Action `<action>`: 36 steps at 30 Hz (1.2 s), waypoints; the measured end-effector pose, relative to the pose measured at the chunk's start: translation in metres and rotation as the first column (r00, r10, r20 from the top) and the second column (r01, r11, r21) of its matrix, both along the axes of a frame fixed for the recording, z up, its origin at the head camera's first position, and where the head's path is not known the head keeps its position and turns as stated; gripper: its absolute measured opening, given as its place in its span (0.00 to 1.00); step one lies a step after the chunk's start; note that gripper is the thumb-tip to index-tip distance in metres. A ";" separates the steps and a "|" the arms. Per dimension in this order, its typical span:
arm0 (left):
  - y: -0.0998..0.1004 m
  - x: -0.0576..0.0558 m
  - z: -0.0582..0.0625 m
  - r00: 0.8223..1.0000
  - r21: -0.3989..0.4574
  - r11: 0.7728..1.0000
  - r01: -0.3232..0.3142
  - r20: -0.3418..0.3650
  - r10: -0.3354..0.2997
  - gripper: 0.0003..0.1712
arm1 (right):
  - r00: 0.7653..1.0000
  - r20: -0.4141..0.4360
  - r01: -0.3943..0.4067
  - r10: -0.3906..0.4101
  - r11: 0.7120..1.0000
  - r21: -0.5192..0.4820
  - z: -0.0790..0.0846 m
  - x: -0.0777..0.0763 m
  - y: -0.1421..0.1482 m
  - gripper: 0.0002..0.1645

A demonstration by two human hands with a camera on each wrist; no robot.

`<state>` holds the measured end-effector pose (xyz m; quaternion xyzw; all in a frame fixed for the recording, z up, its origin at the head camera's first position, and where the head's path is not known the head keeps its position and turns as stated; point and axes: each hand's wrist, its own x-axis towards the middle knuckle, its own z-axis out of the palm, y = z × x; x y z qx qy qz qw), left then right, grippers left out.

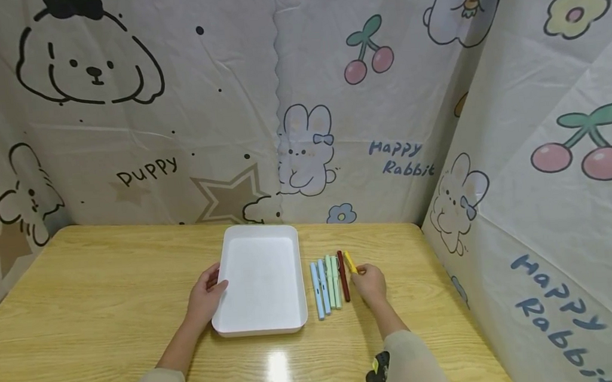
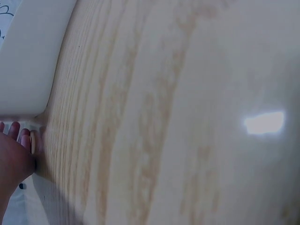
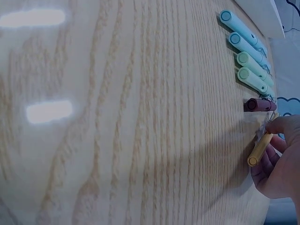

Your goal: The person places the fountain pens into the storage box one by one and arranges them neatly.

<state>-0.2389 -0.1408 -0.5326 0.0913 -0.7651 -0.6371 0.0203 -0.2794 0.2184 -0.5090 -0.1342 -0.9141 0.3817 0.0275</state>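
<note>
A white tray [image 1: 261, 278] lies on the table, its left rim gripped by my left hand [image 1: 203, 298] with the thumb over the edge. My right hand [image 1: 371, 283] pinches a yellow pen [image 1: 350, 262] between thumb and fingers; in the right wrist view the yellow pen [image 3: 259, 152] slants out below the thumb. Just left of it lies a dark red pen [image 1: 343, 279]. Two light green pens [image 1: 333, 285] and two light blue pens [image 1: 320, 289] continue the row toward the tray. In the left wrist view only part of my left hand [image 2: 16, 157] shows, beside the tray's corner.
The wooden table [image 1: 119, 289] reaches back to a patterned cloth [image 1: 225, 119] hanging behind it. More of the cloth [image 1: 557, 225] closes off the right side. Black devices [image 1: 377, 374] sit at both sleeves.
</note>
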 end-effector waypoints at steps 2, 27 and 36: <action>0.000 0.000 0.000 1.000 -0.001 1.000 0.001 -0.001 -0.001 0.30 | 1.000 0.002 0.000 0.000 1.000 0.016 0.001 0.000 0.001 0.18; 0.001 0.000 0.006 1.000 0.020 1.000 -0.001 0.018 0.001 0.28 | 0.993 -0.034 -0.108 0.111 0.992 0.068 0.030 -0.004 0.008 0.18; 0.000 0.000 0.004 1.000 0.012 1.000 0.003 0.031 -0.003 0.29 | 0.986 -0.008 -0.167 0.168 0.985 0.029 0.039 -0.003 0.001 0.18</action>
